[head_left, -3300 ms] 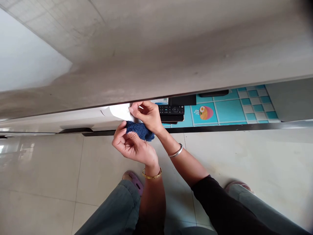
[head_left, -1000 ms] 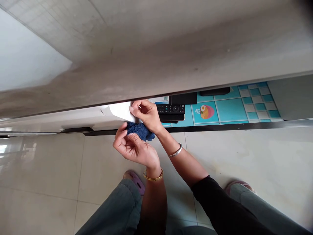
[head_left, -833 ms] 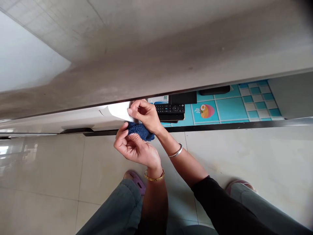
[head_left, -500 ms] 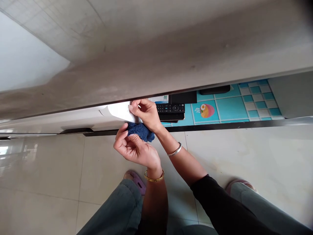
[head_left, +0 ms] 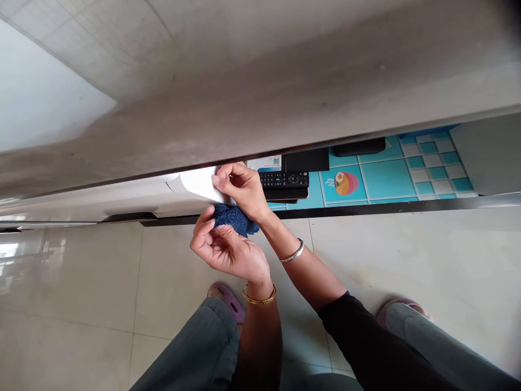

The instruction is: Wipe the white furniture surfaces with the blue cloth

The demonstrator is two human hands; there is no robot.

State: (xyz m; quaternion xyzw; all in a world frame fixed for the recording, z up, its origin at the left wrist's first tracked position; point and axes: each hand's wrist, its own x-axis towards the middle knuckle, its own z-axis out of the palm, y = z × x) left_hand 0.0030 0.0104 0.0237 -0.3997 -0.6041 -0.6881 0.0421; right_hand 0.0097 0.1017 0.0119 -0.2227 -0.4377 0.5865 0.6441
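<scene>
My right hand (head_left: 243, 187), with a silver bangle at the wrist, has thumb and forefinger closed in a pinch at the edge of a smooth white sheet (head_left: 198, 182). That sheet lies along the narrow gap of the open drawer, and its far side is hidden. Below it, a bunched dark blue terry cloth (head_left: 231, 218) sits between the two hands. My left hand (head_left: 230, 252), palm up with a gold bracelet, has its fingers and thumb curled at the cloth.
The drawer, lined with turquoise tile pattern (head_left: 388, 179), holds a black remote control (head_left: 285, 179), a printed card (head_left: 264, 163) and a dark case (head_left: 360, 146). A glossy countertop (head_left: 260, 81) overhangs it. Beige floor tiles (head_left: 171, 271) and my purple shoes (head_left: 230, 301) show below.
Both hands stay almost in place, the right still pinching the sheet's edge. The blue cloth's shape shifts slightly, and the whole view drifts a little.
</scene>
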